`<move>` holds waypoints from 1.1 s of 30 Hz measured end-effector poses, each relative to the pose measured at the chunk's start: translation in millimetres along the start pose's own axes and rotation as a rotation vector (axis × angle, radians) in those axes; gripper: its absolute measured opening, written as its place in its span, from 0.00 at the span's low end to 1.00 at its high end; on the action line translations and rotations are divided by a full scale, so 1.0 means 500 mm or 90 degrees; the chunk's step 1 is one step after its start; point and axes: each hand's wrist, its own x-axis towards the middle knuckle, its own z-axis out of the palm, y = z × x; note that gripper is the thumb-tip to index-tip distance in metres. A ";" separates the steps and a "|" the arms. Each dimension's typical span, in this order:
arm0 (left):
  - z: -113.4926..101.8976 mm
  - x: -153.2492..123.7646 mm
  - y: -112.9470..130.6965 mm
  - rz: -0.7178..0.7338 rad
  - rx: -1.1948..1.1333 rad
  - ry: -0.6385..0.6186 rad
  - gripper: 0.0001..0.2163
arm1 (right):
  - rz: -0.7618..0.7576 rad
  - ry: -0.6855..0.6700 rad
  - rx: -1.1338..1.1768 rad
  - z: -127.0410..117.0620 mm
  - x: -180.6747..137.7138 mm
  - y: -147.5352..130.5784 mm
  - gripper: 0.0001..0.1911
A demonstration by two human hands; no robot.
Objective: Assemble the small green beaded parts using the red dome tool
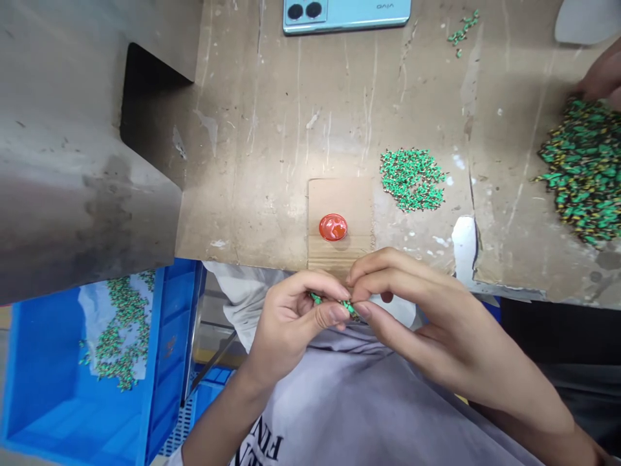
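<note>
Parts [346, 305], small and green: a few held in the left hand [284, 320], gripped between thumb and closed fingers [320, 279] at the near edge of the desk [266, 129], seemingly so that they can be seen and met from both sides. Right hand [441, 310]: thumb and fingertips held close together against the same cluster; whether a part is gripped by them cannot be told, the tips being partly covered. Dish [321, 224], red, contents glossy: placed on the card [340, 194], straight ahead of both hands, presumably for a short reach, the desk being shielded by the card. Small pile [407, 168]: set to the right of the card, probably kept apart to avoid mixing with the large pile [589, 175]. Large pile: laid farther right, met at its far side by another person's hand [604, 74]. Phone [347, 14]: laid back upward, well clear of the hands. Crate [39, 382], blue: stood at left, below desk level; more green pieces spread over a white sheet [90, 307] inside, perhaps for easy lifting.
</note>
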 end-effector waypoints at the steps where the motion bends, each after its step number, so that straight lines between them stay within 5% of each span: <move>1: -0.001 0.000 -0.001 -0.005 -0.006 -0.004 0.08 | 0.001 0.000 0.001 0.001 0.000 0.000 0.06; 23: -0.003 -0.003 -0.002 -0.017 0.020 -0.002 0.06 | 0.016 0.032 -0.026 0.010 0.006 -0.008 0.07; 33: 0.009 0.001 0.004 0.016 0.056 0.016 0.06 | -0.036 0.059 -0.148 0.014 -0.001 -0.009 0.07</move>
